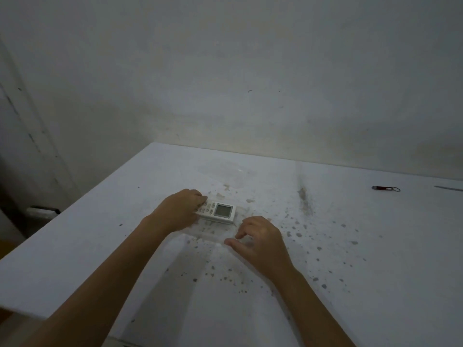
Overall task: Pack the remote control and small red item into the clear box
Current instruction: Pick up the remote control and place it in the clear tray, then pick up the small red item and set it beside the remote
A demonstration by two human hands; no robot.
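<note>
A white remote control (220,211) with a grey screen lies inside the clear box (218,235) at the table's middle. My left hand (179,209) grips the remote's left end, fingers over its buttons. My right hand (258,240) rests at the box's near right corner, thumb and fingers touching its clear rim. The small red item (382,188), with a metal ring at its right end, lies far to the right near the table's back edge, apart from both hands.
The white table (350,246) is speckled with dark stains. A clear lid-like sheet (220,170) lies behind the box. A thin metal strip (448,188) lies at the far right edge. A wall stands close behind; the table's left edge drops off.
</note>
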